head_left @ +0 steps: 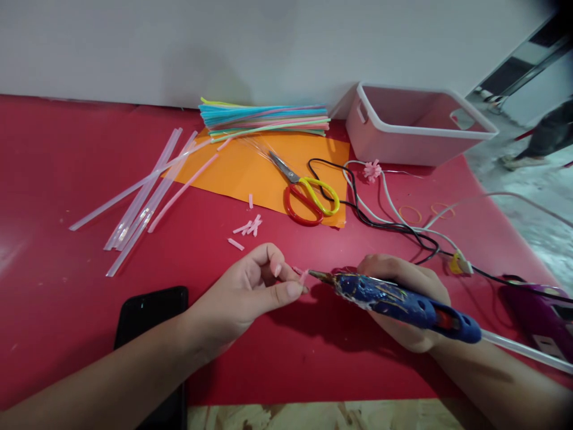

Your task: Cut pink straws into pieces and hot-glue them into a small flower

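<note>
Between thumb and fingers, my left hand [255,286] pinches a small pink pipe cleaner piece [303,276]. My right hand [403,298] is wrapped round a blue glue gun [389,298], whose nozzle points left and meets or nearly meets the pink piece. A clear glue stick [523,351] juts from the gun's rear. Several short pink cuttings [248,227] lie on the red table beyond my left hand. Farther off, scissors [304,191] with red and yellow handles rest on an orange sheet [250,167]. A pink fluffy flower-like piece [372,171] lies to their right.
A bundle of coloured pipe cleaners [264,119] lies by the wall, beside a pale pink bin [416,143]. Clear glue sticks [152,191] lie at left. Black and white cords [389,224] cross the right side. A black phone [152,316] is under my left forearm.
</note>
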{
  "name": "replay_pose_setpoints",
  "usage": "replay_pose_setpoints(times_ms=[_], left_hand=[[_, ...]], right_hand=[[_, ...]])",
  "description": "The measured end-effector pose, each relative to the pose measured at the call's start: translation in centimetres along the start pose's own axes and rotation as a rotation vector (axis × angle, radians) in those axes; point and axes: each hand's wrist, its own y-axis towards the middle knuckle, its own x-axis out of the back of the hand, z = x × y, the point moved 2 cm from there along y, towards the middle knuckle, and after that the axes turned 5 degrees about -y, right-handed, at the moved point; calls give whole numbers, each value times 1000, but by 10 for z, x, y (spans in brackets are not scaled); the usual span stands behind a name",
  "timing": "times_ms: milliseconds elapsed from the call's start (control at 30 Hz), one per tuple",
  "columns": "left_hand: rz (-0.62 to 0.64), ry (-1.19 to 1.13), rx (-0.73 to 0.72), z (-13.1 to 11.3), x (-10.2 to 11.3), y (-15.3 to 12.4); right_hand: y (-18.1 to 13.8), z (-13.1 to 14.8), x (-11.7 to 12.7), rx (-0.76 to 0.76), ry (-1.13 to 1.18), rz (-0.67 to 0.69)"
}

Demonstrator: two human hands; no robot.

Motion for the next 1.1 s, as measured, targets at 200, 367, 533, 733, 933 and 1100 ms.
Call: replay_pose_setpoints(times_ms=[200, 367, 533, 733, 933, 1100], left_hand=[[3, -8, -5, 0, -1, 0], [0, 6, -17, -2, -2, -1], [-47, 85, -69, -4, -4, -1], [-251, 593, -485, -8, 0, -11], [-220, 902, -653, -8, 2, -17], [-176, 1034, -747, -9, 0, -20]], right_hand=[[-1, -1, 0, 2, -44, 38], [-3, -3, 0, 1, -23, 50], [0, 0, 0, -18, -22, -1], [4, 2, 3, -22, 7, -30], [1, -2, 2, -37, -26, 15], [4, 2, 3, -16, -61, 35]])
